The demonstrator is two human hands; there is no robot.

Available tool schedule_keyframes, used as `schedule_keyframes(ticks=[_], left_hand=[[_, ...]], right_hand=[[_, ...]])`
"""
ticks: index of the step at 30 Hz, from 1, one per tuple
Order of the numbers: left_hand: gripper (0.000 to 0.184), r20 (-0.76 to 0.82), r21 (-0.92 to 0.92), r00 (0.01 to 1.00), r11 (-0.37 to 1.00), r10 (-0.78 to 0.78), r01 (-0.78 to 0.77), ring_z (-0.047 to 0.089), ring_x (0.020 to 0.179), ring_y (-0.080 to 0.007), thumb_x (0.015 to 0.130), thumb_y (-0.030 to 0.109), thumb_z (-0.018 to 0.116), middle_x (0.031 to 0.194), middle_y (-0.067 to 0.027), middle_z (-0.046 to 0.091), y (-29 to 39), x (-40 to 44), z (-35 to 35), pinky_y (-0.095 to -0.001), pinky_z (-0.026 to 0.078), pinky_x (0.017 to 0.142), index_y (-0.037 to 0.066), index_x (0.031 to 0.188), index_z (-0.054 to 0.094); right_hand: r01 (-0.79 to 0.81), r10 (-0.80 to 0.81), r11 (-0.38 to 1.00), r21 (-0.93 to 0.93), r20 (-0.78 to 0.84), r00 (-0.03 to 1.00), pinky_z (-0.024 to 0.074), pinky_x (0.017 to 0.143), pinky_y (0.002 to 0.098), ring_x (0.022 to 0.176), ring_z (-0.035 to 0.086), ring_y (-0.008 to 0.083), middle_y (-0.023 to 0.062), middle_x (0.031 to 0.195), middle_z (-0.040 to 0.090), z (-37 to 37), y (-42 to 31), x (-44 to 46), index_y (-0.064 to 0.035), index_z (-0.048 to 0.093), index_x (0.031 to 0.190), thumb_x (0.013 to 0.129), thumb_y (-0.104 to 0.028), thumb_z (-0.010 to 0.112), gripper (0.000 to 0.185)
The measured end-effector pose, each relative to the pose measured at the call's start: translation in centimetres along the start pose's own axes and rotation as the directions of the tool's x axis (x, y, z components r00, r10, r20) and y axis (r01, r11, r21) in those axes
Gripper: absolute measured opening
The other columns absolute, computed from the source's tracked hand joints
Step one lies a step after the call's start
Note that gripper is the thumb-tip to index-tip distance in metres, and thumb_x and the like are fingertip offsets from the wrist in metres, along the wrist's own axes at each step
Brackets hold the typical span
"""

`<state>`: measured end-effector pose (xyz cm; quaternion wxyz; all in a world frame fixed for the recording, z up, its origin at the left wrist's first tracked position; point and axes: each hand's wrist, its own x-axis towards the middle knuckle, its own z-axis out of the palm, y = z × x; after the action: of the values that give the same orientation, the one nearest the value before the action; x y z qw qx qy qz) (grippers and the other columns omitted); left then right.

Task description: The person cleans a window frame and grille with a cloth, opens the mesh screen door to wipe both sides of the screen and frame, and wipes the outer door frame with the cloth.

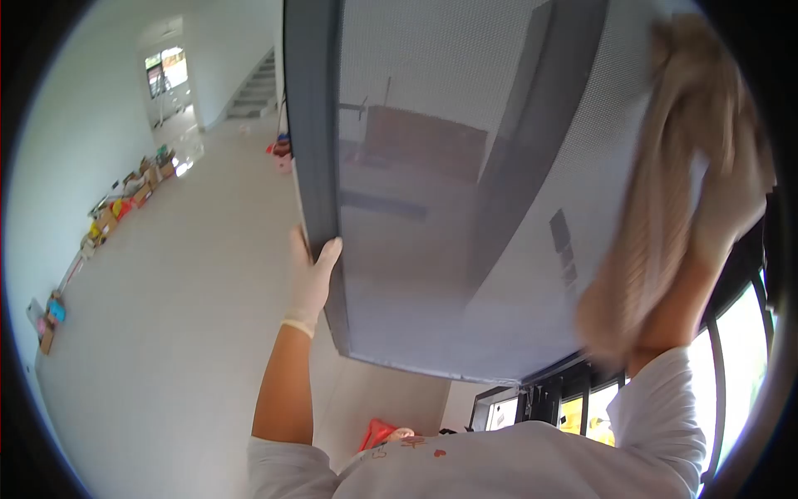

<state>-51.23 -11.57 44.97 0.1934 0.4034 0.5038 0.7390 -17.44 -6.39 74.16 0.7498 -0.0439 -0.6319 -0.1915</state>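
Observation:
A large mesh screen panel [416, 274] in a dark grey frame [314, 108] fills the middle of the view. My left hand [312, 279], in a pale thin glove, grips the frame's left edge, with the thumb on the near face and the fingers behind. On the right, my right hand [727, 204], gloved as well, is raised and holds a brown cloth [657, 208] that hangs down in front of the screen. Both cloth and hand are smeared by motion, and the cloth hides most of the fingers. Whether the cloth touches the mesh I cannot tell.
Pale glossy floor [191, 333] stretches out on the left. Boxes and loose items [133, 195] line the left wall. Stairs [253, 87] and a doorway [170, 83] stand at the back. A red bag [378, 432] lies low down; dark window bars [719, 391] are at right.

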Motion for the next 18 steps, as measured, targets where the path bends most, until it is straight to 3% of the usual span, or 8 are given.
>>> schedule_keyframes(ticks=[2, 4, 9, 13, 14, 16, 17, 18], left_hand=[[0.055, -0.031, -0.022, 1.000, 1.000, -0.003, 0.002, 0.047, 0.110, -0.0216, 0.085, 0.022, 0.059, 0.119, -0.0133, 0.049, -0.2, 0.0, 0.1, -0.0334, 0.036, 0.097, -0.002, 0.127, 0.034], [0.056, -0.062, -0.040, 0.998, 0.999, 0.008, -0.010, 0.047, 0.110, -0.0219, 0.085, 0.021, 0.058, 0.120, -0.0139, 0.048, -0.2, -0.3, 0.5, -0.0334, 0.036, 0.097, -0.002, 0.129, 0.032], [0.055, -0.107, -0.045, 0.993, 0.997, 0.052, -0.058, 0.047, 0.111, -0.0223, 0.085, 0.018, 0.055, 0.122, -0.0130, 0.047, -1.7, -0.6, 0.8, -0.0338, 0.036, 0.097, -0.001, 0.131, 0.032], [0.053, -0.216, -0.042, 0.976, 0.998, 0.041, -0.051, 0.047, 0.109, -0.0225, 0.083, 0.015, 0.054, 0.121, -0.0115, 0.047, -0.6, -1.1, 1.0, -0.0336, 0.036, 0.097, 0.000, 0.130, 0.035], [0.053, -0.216, -0.037, 0.974, 0.997, 0.063, -0.073, 0.047, 0.109, -0.0225, 0.082, 0.014, 0.054, 0.121, -0.0118, 0.047, -0.8, -1.1, 0.9, -0.0333, 0.036, 0.097, -0.001, 0.130, 0.035], [0.054, -0.200, -0.005, 0.977, 0.997, 0.069, -0.071, 0.047, 0.109, -0.0226, 0.081, 0.014, 0.054, 0.121, -0.0125, 0.047, -0.8, -1.2, 1.0, -0.0332, 0.036, 0.096, -0.001, 0.130, 0.035], [0.055, -0.190, 0.020, 0.980, 0.998, 0.056, -0.053, 0.047, 0.109, -0.0228, 0.081, 0.014, 0.054, 0.121, -0.0129, 0.048, -0.3, -1.1, 1.1, -0.0333, 0.037, 0.096, -0.001, 0.130, 0.035], [0.055, -0.183, 0.046, 0.982, 0.998, 0.045, -0.037, 0.047, 0.109, -0.0230, 0.081, 0.014, 0.054, 0.121, -0.0134, 0.048, -0.1, -1.2, 1.0, -0.0334, 0.037, 0.096, -0.001, 0.130, 0.035]], right_hand=[[0.155, -0.156, 0.979, -0.132, 0.001, 0.988, 0.0513, 0.087, 0.0360, 0.114, 0.053, 0.0335, 0.0275, 0.110, 0.056, 1.6, 2.8, 9.3, 0.0121, 0.048, 0.118, 0.080, 0.000, 0.057, 0.040], [0.314, -0.293, 0.615, -0.724, 0.160, 0.943, 0.0539, 0.076, 0.0300, 0.102, 0.059, 0.0274, 0.0263, 0.100, 0.060, 1.0, 9.1, 18.3, 0.0132, 0.049, 0.115, 0.078, 0.002, 0.059, 0.039], [0.117, -0.078, 0.984, -0.134, 0.266, 0.961, 0.0516, 0.067, 0.0263, 0.086, 0.059, 0.0179, 0.0179, 0.094, 0.063, 4.6, 10.4, 19.9, 0.0079, 0.053, 0.111, 0.086, -0.008, 0.053, 0.030], [0.039, 0.033, 0.987, -0.154, 0.444, 0.895, 0.0496, 0.075, 0.0348, 0.081, 0.060, 0.0301, 0.0091, 0.087, 0.060, 8.8, 2.0, 4.9, -0.0011, 0.061, 0.104, 0.089, -0.027, 0.051, 0.031], [0.199, -0.085, 0.973, -0.119, 0.615, 0.784, 0.0510, 0.072, 0.0341, 0.083, 0.062, 0.0293, 0.0123, 0.094, 0.062, 8.4, 3.4, 0.9, -0.0021, 0.060, 0.108, 0.082, -0.021, 0.058, 0.032], [0.278, -0.169, 0.960, -0.034, 0.723, 0.670, 0.0528, 0.070, 0.0336, 0.087, 0.064, 0.0262, 0.0150, 0.105, 0.063, 6.8, 0.1, -6.8, -0.0028, 0.057, 0.114, 0.075, -0.013, 0.063, 0.041], [0.218, -0.159, 0.976, 0.000, 0.684, 0.712, 0.0532, 0.071, 0.0339, 0.089, 0.064, 0.0238, 0.0143, 0.110, 0.062, 6.6, -3.6, -10.8, -0.0024, 0.056, 0.115, 0.075, -0.012, 0.062, 0.042], [0.179, -0.312, 0.949, 0.261, 0.678, 0.666, 0.0538, 0.072, 0.0331, 0.093, 0.063, 0.0217, 0.0159, 0.118, 0.057, 6.2, -3.4, -15.0, -0.0007, 0.056, 0.115, 0.076, -0.015, 0.061, 0.041]])
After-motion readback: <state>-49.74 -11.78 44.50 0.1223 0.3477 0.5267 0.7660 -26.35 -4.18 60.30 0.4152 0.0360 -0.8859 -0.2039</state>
